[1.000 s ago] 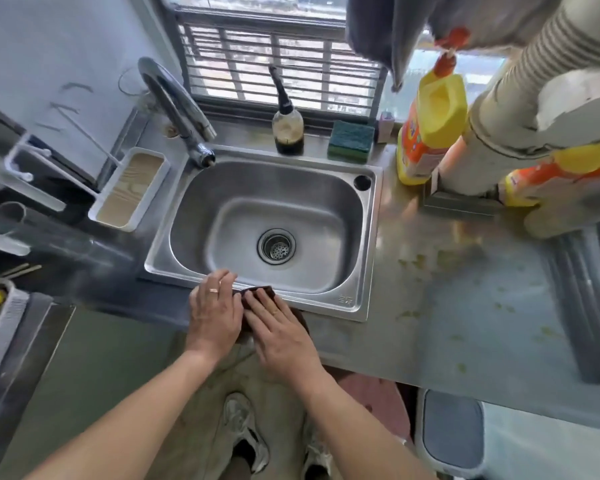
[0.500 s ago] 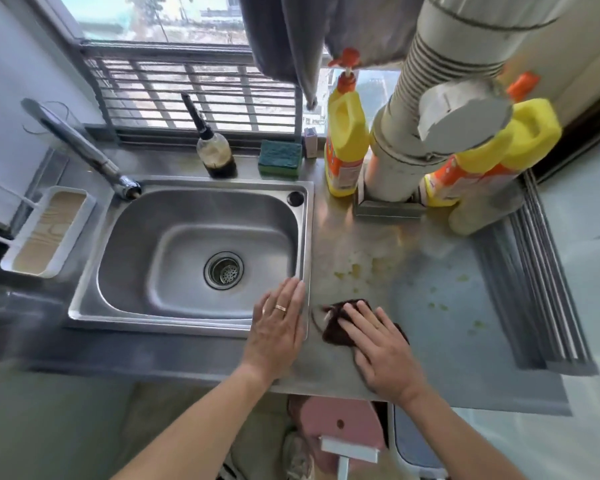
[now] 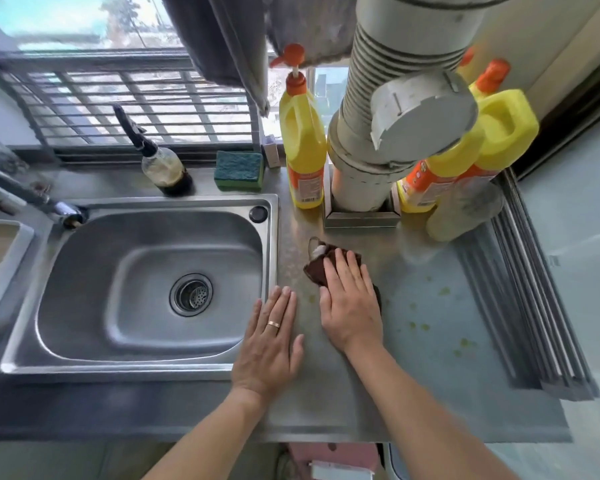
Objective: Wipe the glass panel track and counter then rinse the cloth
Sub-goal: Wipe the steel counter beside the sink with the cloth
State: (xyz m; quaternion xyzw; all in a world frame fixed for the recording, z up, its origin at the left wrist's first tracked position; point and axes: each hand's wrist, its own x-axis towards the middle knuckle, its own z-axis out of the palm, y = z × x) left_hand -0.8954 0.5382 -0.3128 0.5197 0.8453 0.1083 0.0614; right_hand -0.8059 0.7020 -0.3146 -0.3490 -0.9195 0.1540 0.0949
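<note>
Steel counter [image 3: 413, 386] just right of the sink [image 3: 271, 216] is getting the wipe: the right hand [image 3: 349, 306] lies flat on the cloth [image 3: 317, 268] with straight fingers close together, pressing it down rather than gripping, probably so more of it rubs the surface. The left hand [image 3: 269, 344] rests flat at the sink's right rim, fingers straight and nearly touching, likely as a brace. The cloth's a dark brown bunched rag with a pale bit at its far end, and yellowish spots [image 3: 444, 292] sit further right of it, so I'd guess more wiping's needed.
</note>
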